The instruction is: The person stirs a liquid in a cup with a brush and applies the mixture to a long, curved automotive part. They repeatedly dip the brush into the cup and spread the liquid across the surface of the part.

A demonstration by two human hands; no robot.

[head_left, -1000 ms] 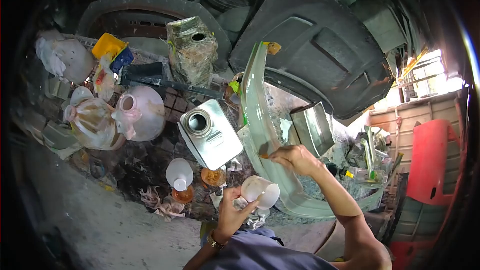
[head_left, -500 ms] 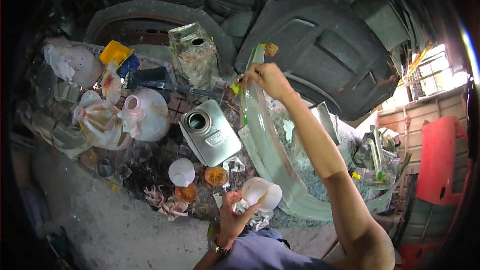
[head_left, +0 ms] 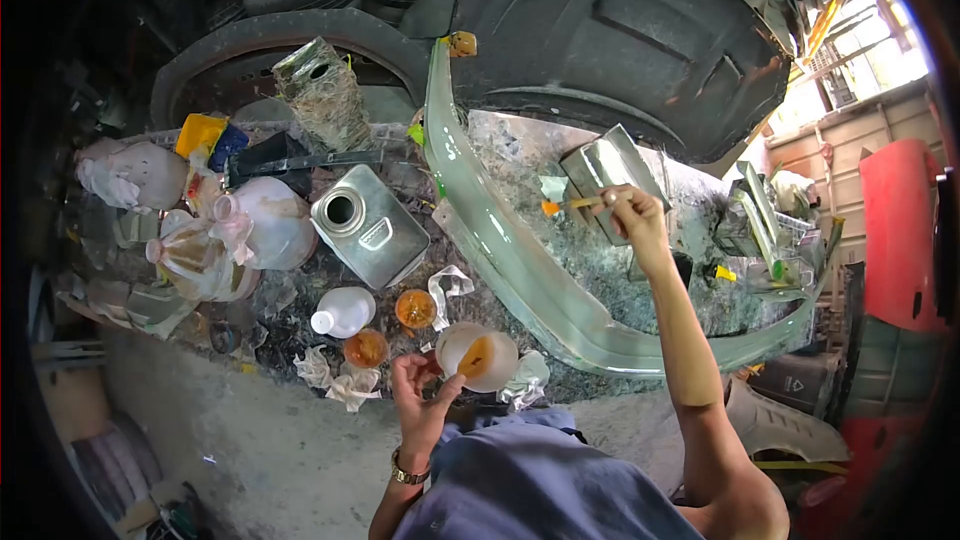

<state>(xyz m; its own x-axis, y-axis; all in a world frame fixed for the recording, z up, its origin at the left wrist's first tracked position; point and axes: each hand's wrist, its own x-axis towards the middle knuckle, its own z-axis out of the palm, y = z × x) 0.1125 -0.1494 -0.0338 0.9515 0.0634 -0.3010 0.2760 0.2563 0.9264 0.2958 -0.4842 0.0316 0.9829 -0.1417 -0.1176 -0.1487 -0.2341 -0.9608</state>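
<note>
My left hand (head_left: 425,390) grips a translucent white plastic cup (head_left: 505,360) by its side; a little amber liquid (head_left: 482,358) shows inside. My right hand (head_left: 635,215) is closed around a thin brush (head_left: 582,203) whose orange tip points left. That hand is above the bench, beyond the long curved pale-green part (head_left: 490,240), and does not touch it. The part has a glossy wet look along its upper stretch. Left of the cup are two amber-filled cups (head_left: 415,308) and a small white bottle (head_left: 345,312) lying on its side.
A square metal can (head_left: 385,240) stands left of the green part. Another metal tin (head_left: 610,165) is behind my right hand. Large plastic jugs (head_left: 270,225) crowd the left side. A black hood (head_left: 620,40) leans at the back; a red panel (head_left: 900,230) stands at right.
My right hand has moved right, away from the green part's upper end, and the brush now shows. My left hand and the cup have tilted, showing the amber liquid. The view has shifted.
</note>
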